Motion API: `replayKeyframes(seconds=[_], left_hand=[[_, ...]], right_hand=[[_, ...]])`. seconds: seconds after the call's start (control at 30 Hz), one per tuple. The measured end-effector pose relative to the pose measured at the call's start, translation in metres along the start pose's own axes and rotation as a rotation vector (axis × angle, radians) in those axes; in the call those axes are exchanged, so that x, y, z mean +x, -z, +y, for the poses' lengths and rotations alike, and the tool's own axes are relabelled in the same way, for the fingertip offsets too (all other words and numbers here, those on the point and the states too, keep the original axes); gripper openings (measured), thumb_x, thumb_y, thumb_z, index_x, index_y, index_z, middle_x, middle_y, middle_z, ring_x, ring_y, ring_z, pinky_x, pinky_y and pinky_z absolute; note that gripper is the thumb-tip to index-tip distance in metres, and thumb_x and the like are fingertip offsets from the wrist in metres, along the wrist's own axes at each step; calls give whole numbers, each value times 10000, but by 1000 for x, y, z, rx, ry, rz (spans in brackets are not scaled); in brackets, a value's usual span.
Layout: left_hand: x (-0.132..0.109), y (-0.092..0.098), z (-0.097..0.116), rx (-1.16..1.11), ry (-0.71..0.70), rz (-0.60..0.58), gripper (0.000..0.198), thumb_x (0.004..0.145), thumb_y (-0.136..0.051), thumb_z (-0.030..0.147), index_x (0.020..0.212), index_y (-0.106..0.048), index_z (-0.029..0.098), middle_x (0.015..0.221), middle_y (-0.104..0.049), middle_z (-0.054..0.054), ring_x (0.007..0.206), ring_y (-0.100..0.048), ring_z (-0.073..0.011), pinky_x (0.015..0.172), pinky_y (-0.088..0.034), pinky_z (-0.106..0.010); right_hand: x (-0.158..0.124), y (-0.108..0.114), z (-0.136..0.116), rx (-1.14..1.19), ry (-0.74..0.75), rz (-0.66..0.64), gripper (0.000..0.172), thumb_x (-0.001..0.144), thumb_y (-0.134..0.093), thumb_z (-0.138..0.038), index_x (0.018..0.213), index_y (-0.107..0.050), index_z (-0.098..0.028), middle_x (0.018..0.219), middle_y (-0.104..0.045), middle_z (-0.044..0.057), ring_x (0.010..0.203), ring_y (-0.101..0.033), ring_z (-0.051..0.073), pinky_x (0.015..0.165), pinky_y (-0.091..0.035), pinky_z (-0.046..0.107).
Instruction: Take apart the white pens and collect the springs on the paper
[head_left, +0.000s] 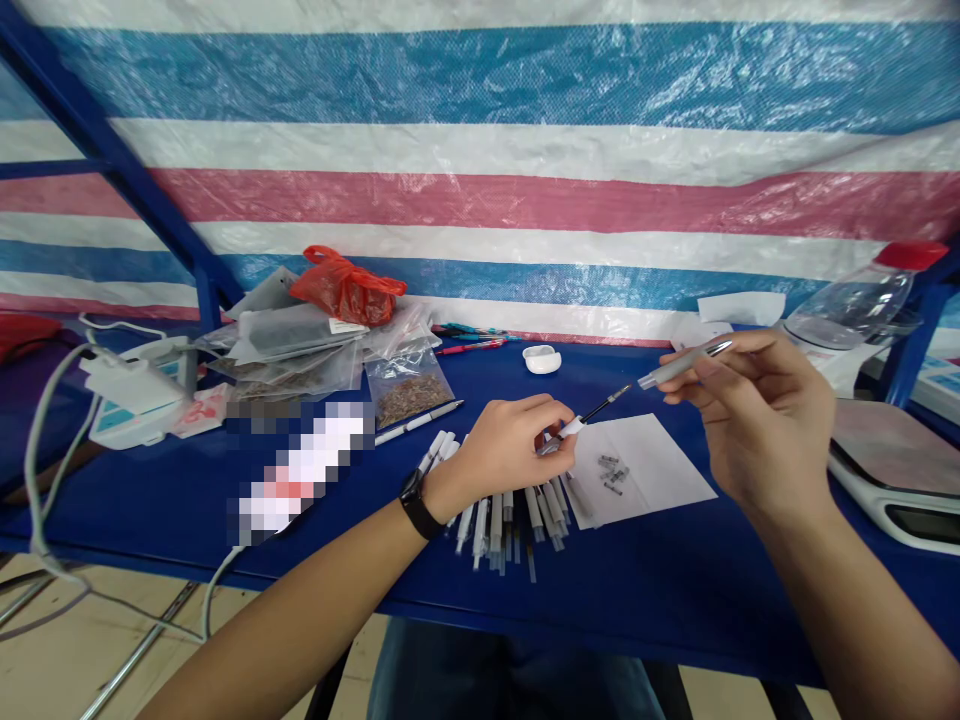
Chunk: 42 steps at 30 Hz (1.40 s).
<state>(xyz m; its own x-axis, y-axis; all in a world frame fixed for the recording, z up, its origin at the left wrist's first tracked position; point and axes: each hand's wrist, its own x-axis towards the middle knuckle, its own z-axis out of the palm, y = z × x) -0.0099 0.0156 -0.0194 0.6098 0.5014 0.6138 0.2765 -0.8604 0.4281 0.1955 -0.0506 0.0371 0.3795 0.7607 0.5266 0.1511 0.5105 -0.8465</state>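
Grips a white pen part (572,427) in the left hand (517,440), with thumb and fingertips closed on it and a thin dark rod (606,403), apparently a refill, jutting toward two o'clock. Pinches a grey barrel (671,369) in the right hand (765,410), between thumb and fingers, tilted down toward eight o'clock. Lines up rod and barrel nearly end to end, with a narrow gap. Probably grasps both pieces well back from their facing ends to have those ends unobstructed and in sight.

Counting from that gap, has white paper (671,460) at six o'clock on the blue desk (637,580), with small dark pieces (616,474) lying together on top, presumably to make such tiny bits easy to spot against a pale ground. Has a bundle of pen parts (496,525) between seven and eight, partly hidden by the left hand, likely for a short reach. Has a separate pen (418,423) at nine, a white case (541,360) slightly past nine and a scale (922,520) at four, perhaps to free the middle for handwork.
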Motion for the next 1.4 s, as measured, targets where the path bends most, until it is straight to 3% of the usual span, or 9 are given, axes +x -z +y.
replayKeyframes(seconds=[0.63,0.83,1.0,1.27,1.4], left_hand=[[0,-2,0,19,-5,-27,103,904,-568,242,892,-659,196,811,-716,-9,600,-622,-101,587,-471,-213],[0,-1,0,44,1,-25,129,920,-555,251,935,-671,196,789,-691,-6,596,-613,-103,596,-483,-214],[1,-1,-2,68,-35,-10,192,1013,-488,263,1042,-660,183,871,-679,-22,616,-617,-95,579,-448,-206],[-2,-3,-5,104,-60,-30,175,1046,-492,266,1071,-637,169,949,-670,-36,649,-644,-102,572,-445,-214],[-1,-3,-4,95,-85,17,157,1037,-530,268,1028,-654,173,943,-679,-34,639,-642,-101,560,-440,-220]], right_hand=[[5,3,7,9,-139,-80,257,824,-812,-420,784,-591,-294,777,-747,8,652,-692,213,639,-568,387],[-1,-2,14,-49,-110,-194,279,814,-821,-445,811,-604,-269,804,-765,10,648,-709,192,655,-608,368],[-8,-9,18,-99,-129,-319,301,833,-792,-478,861,-613,-238,785,-763,29,671,-722,186,701,-624,355],[-7,-5,16,-324,-63,-317,334,823,-771,-527,796,-616,-232,674,-653,2,628,-644,186,620,-519,319],[-8,-4,18,-491,-91,-349,559,903,-619,-633,541,-517,-221,532,-551,10,516,-512,151,544,-397,310]])
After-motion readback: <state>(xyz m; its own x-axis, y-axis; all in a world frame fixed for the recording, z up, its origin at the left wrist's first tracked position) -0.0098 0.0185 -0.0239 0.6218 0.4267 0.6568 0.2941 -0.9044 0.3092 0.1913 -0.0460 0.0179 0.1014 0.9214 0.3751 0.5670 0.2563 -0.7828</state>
